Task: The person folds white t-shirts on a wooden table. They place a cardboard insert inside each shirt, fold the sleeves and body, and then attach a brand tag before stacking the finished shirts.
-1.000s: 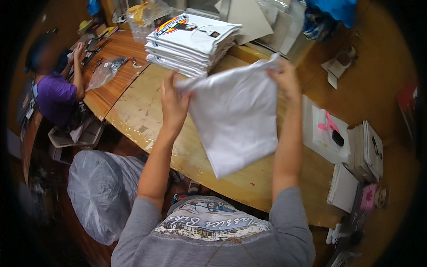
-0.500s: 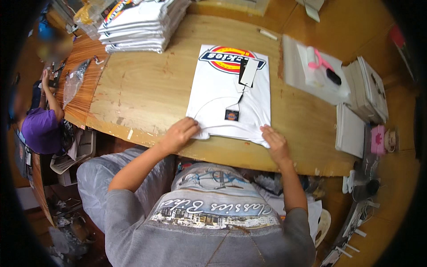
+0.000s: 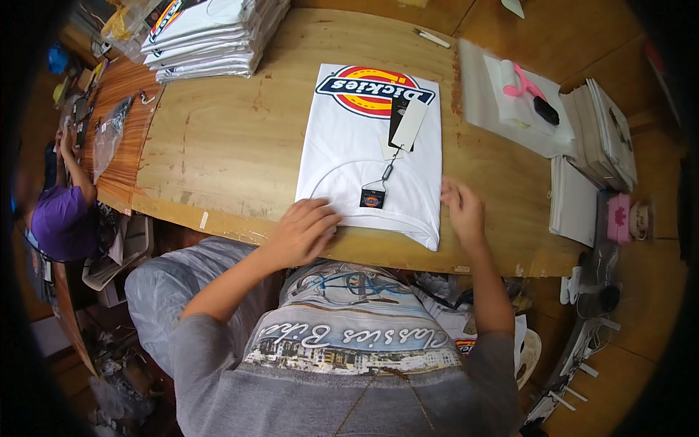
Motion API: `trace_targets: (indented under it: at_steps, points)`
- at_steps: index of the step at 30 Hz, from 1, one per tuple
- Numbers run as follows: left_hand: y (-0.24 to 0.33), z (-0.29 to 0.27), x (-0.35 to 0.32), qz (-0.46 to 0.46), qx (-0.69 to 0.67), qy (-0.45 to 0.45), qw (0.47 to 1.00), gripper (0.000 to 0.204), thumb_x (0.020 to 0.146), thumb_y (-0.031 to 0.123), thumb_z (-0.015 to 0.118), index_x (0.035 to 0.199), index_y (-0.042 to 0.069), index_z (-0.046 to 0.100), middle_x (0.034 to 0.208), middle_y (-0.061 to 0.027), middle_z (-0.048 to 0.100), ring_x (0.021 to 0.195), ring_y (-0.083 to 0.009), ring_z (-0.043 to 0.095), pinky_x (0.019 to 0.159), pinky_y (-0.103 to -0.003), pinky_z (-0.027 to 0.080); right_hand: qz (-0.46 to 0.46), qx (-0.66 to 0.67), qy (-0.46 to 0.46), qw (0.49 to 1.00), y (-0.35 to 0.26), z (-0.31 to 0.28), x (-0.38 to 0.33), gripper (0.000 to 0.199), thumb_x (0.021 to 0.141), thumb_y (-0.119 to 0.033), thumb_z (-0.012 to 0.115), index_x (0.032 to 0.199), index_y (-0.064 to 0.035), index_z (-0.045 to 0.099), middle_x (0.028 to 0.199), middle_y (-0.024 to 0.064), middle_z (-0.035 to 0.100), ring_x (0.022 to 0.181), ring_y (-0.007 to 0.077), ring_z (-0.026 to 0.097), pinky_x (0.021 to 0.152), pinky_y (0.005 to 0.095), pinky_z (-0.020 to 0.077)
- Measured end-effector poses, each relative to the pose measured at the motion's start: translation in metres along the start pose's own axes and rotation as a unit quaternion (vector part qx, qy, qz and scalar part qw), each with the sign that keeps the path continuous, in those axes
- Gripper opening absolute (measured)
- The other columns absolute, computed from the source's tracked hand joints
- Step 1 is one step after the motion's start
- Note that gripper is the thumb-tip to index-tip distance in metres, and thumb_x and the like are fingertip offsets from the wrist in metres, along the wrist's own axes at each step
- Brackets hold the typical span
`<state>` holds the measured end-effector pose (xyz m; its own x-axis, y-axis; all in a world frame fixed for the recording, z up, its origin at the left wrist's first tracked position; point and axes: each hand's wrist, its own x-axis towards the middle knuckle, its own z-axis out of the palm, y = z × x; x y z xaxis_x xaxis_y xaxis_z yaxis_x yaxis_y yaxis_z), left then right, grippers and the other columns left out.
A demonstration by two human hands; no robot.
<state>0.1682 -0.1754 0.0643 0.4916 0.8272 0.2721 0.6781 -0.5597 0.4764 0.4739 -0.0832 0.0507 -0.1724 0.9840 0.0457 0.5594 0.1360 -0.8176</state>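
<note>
A folded white T-shirt [image 3: 338, 135] lies on the wooden table [image 3: 218, 167] in front of me, its collar edge toward me. A red, yellow and dark blue print crosses its far end. Black and white hang tags [image 3: 410, 125] rest on its right half, tied by a cord to a small black neck label [image 3: 372, 199]. My left hand [image 3: 302, 229] lies with fingers loosely spread over the near left corner. Just off the shirt's right edge, my right hand [image 3: 464, 213] has its fingers bent and apart, holding nothing I can see.
A stack of bagged white shirts [image 3: 211, 44] stands at the far left. On the right are a pink-handled roller [image 3: 518, 86] on a clear sheet, piled white packets [image 3: 574, 200] and a pink box [image 3: 619, 218]. A person in purple [image 3: 64, 222] works at the left.
The shirt's near edge lies smoother and sits slightly closer to me. My right hand has let go of the near right corner and moved up beside the edge; my left hand has flattened.
</note>
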Motion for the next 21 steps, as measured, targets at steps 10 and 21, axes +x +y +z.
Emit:
trace_targets:
  at_steps: [10,21]
  points:
    - [-0.001,0.047,0.038,0.085,0.079,-0.108,0.987,0.054,0.079,0.027,0.048,0.125,0.007,0.031,0.132,-0.005,0.029,0.122,-0.0184,0.027,0.1,-0.04,0.019,0.103,-0.285,0.003,0.953,-0.064,0.092,0.128,0.085,0.062,-0.045,0.065,0.126,-0.0059,0.024,0.11,0.024,0.042,0.097,0.0343,0.048,0.077,0.0389,0.0428]
    - [-0.005,0.047,0.038,0.102,-0.031,-0.032,0.994,0.038,0.078,0.021,0.051,0.111,0.003,0.047,0.119,-0.0116,0.043,0.111,-0.0231,0.041,0.092,-0.036,0.032,0.102,-0.231,-0.034,0.967,-0.078,0.083,0.137,0.068,0.067,0.0,0.054,0.127,-0.0057,0.022,0.099,0.0207,0.053,0.085,0.0327,0.056,0.07,0.0369,0.0458]
